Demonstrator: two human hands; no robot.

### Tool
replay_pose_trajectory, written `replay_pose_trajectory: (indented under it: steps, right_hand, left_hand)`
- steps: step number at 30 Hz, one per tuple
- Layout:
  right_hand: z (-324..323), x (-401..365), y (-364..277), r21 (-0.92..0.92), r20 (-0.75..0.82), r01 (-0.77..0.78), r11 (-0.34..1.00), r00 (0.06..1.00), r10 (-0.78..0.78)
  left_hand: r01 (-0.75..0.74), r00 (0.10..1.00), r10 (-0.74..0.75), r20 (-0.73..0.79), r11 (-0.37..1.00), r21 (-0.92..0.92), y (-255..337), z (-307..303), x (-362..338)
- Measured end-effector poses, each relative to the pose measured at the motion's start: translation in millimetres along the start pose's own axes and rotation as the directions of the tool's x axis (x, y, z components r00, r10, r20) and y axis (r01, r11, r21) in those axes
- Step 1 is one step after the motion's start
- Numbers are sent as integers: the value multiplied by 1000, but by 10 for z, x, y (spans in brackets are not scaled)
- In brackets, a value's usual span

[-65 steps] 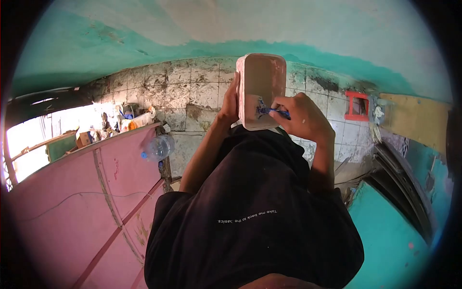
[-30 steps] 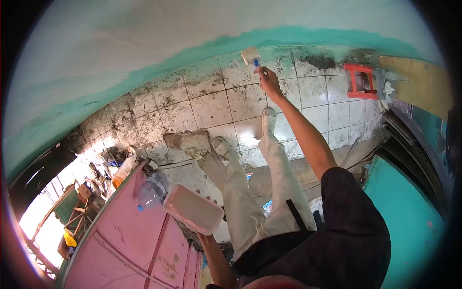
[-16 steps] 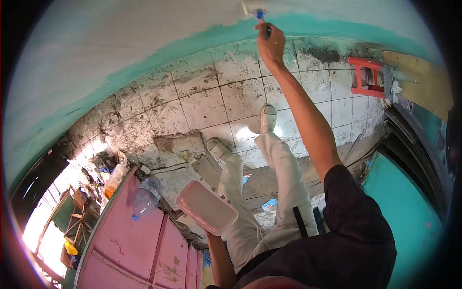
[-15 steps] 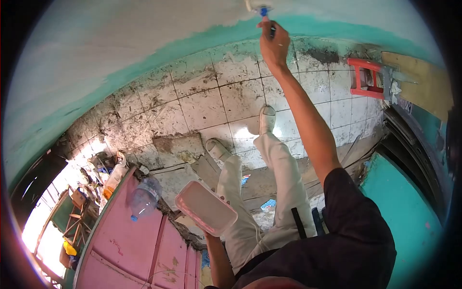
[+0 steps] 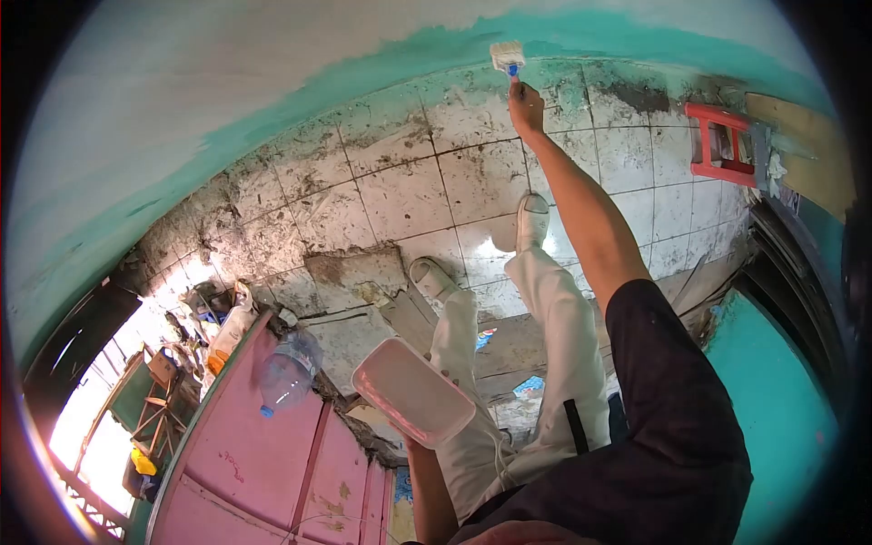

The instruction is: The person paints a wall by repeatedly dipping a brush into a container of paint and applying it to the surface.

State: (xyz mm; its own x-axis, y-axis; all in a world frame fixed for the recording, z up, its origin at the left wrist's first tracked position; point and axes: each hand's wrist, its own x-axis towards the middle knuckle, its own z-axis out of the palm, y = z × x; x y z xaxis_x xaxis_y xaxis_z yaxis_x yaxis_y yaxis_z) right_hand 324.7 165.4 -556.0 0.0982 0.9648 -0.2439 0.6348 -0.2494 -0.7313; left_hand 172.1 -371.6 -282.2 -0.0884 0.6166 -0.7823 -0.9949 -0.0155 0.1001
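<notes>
My right hand (image 5: 526, 109) is closed around the handle of a paint roller or brush (image 5: 507, 56) with a pale head and a blue part. Its head lies against the lower, green-painted band of the wall (image 5: 427, 45); above that band the wall is whitish. A shallow pale tray (image 5: 413, 391) rests in my left hand (image 5: 442, 374), low in front of my legs. Most of my left hand is hidden beneath the tray, with only some fingertips at its far edge.
A red stool (image 5: 722, 145) stands at the right near a board (image 5: 804, 136). On the left, a clear plastic bottle (image 5: 289, 374) lies on a pink surface (image 5: 241, 436). Cluttered items sit beyond it. The tiled floor (image 5: 400, 195) is dirty and broken in places.
My right hand has brought the tool lower on the wall, toward the floor. The whole view has shifted, so the tray, stool and bottle appear farther right.
</notes>
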Motion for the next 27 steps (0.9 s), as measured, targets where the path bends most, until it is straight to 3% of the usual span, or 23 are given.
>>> replay_pose_trajectory:
  steps: [2,3,6,7,9,10,11,13,14,16,17,19,21,23,25,27]
  right_hand:
    - [41,60,4,134,82,-158,978,986,148]
    - [20,69,-14,130,84,-164,978,984,154]
    - [-253,160,-465,461,275,-259,848,951,141]
    - [-387,111,-661,452,269,-252,856,953,139]
    - [-658,34,-1035,491,216,-136,861,976,30]
    - [-809,-29,-1212,431,130,17,902,988,-81]
    - [-1011,-160,-1448,424,129,28,905,988,-91]
    - [-1339,-403,-1840,508,-72,292,811,952,-297]
    - [-1368,-400,-1867,508,-74,293,810,952,-298]
    - [-1342,-378,-1871,393,-231,532,750,847,-479]
    - [-1184,-256,-1699,401,-230,529,748,848,-477]
    - [-621,184,-1073,561,66,182,808,962,-264]
    - [-311,278,-613,367,333,-248,897,935,122]
    - [-246,371,-361,-36,393,-337,941,861,323]
    - [-290,316,-273,61,408,-303,951,877,253]
    - [-629,193,-731,421,400,-207,883,916,24]
  left_hand:
    - [5,999,-4,34,1000,-7,62,-2,43]
    - [13,997,-12,71,1000,-17,88,10,50]
    - [-97,990,94,101,995,21,128,124,120]
    - [-90,991,88,106,996,10,135,63,119]
    - [-65,995,60,75,995,72,126,-118,154]
    - [-63,995,58,81,996,59,103,-133,169]
    - [-54,994,53,94,998,12,79,-142,183]
    - [-36,992,44,116,997,-71,29,-151,211]
    - [-26,992,39,123,994,-105,5,-141,225]
    - [-16,990,39,139,987,-162,-42,-132,246]
    - [-12,989,40,141,981,-193,-64,-124,256]
    - [-4,988,43,152,968,-251,-103,-106,271]
    - [2,986,46,158,958,-287,-130,-78,279]
    - [6,986,46,158,948,-319,-144,-53,279]
    - [16,986,43,162,938,-345,-94,-72,261]
    - [39,996,-39,79,999,2,-24,-134,263]
